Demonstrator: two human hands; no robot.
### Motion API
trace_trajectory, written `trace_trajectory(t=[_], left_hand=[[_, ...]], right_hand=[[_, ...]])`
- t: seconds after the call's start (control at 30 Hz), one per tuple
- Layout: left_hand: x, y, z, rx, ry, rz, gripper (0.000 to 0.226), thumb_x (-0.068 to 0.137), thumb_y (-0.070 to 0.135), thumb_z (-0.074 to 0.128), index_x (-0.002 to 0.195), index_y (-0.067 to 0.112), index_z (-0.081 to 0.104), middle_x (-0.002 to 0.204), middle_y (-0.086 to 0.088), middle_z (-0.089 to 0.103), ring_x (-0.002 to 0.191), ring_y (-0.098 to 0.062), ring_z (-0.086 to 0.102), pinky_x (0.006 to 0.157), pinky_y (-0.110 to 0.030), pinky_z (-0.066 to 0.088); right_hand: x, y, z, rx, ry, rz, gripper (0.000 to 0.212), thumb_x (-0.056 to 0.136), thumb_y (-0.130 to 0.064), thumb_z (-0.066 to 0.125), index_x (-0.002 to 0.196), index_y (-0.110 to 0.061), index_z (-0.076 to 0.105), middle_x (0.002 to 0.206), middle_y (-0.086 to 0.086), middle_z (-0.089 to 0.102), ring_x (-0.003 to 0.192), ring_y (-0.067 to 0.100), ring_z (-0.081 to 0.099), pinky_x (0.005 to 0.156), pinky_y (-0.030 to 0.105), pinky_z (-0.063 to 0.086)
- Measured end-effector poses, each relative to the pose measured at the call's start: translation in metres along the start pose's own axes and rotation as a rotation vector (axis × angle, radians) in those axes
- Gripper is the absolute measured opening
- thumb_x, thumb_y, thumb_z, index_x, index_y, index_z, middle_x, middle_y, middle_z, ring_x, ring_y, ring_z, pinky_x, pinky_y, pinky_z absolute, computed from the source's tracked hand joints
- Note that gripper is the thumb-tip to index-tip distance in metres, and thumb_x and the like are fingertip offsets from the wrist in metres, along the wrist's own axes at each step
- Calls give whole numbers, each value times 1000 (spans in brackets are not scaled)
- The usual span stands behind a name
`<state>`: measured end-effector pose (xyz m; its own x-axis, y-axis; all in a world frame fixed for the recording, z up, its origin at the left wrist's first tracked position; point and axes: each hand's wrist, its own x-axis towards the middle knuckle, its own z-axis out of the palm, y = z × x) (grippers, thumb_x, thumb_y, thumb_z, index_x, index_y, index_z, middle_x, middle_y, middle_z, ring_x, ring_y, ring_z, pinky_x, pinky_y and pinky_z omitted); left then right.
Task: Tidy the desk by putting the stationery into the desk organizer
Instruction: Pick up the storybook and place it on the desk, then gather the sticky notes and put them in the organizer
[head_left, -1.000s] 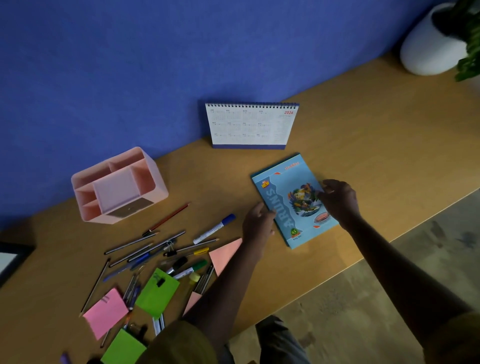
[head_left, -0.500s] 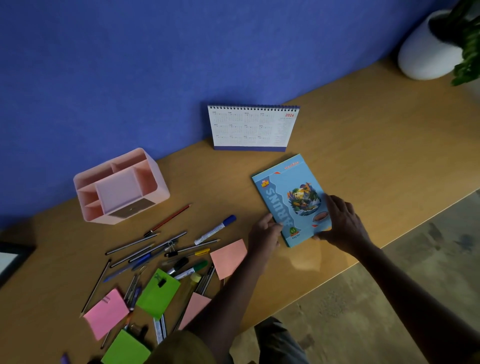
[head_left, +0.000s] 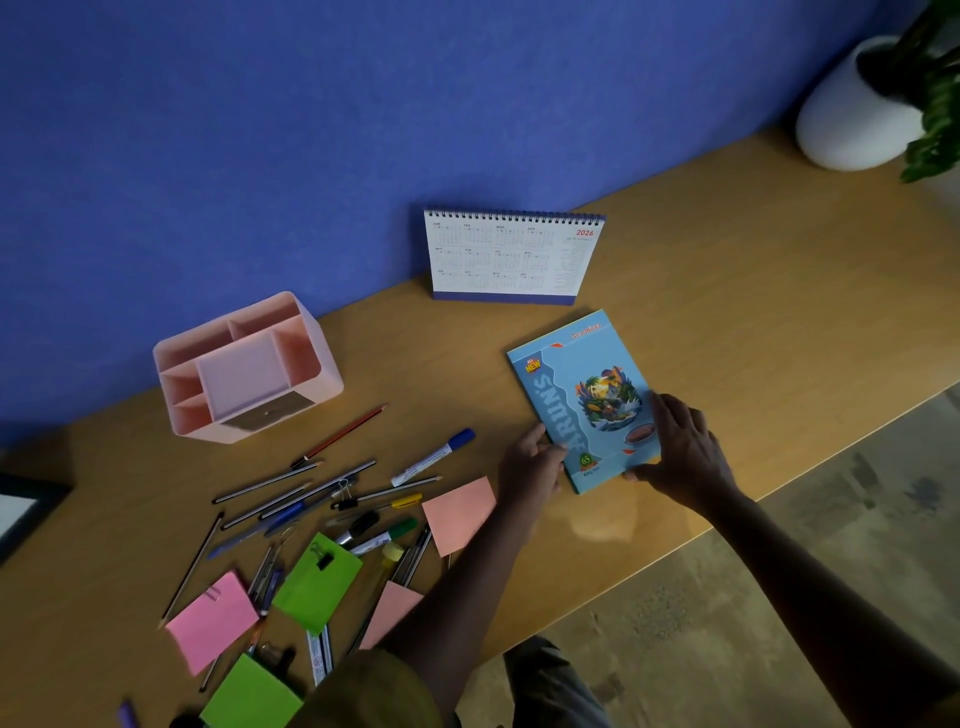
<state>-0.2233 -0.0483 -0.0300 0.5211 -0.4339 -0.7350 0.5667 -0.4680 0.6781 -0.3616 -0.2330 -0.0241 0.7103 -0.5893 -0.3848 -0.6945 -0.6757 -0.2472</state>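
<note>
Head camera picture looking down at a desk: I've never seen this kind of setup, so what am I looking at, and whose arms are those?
There is no machine here. The camera sits on a person's head and looks forward and down, so the arms reaching in from below are the wearer's own. The left hand and right hand both grip the near end of a blue notebook, which lies on the wooden desk. To the left stands a pink desk organizer, whose compartments look empty. In front of it lie loose pens and pencils, markers, binder clips, and pink, green and orange sticky notes. A calendar stands by the blue wall, and a white plant pot sits at the far right.
</note>
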Motion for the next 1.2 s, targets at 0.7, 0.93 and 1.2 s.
trace_trajectory(t=[0.7, 0.93, 1.2], left_hand=[[-30, 2, -16, 120, 43, 204, 63, 100, 27, 66, 159, 23, 43, 132, 4, 65, 120, -12, 63, 84, -26, 58], [-59, -11, -68, 321, 128, 494, 70, 102, 33, 62, 164, 38, 31, 166, 12, 39, 150, -2, 38, 113, -27, 42], [-89, -48, -150, 463, 339, 519, 48, 103, 21, 62, 149, 32, 54, 148, 12, 58, 135, -2, 52, 108, -35, 54]], right_hand=[[-15, -20, -4, -58, -26, 55, 178, 49, -53, 105, 166, -30, -27, 176, 8, -30, 164, 40, -16, 120, 72, 28], [-49, -95, 24, 61, 143, -98, 148, 73, -59, 92, 170, -30, -16, 178, 6, -22, 166, 31, -15, 127, 66, 20], [-61, -202, 61, 34, 84, -359, 104, 86, -43, 87, 169, -25, 27, 178, 10, 18, 162, 36, 21, 122, 57, 35]])
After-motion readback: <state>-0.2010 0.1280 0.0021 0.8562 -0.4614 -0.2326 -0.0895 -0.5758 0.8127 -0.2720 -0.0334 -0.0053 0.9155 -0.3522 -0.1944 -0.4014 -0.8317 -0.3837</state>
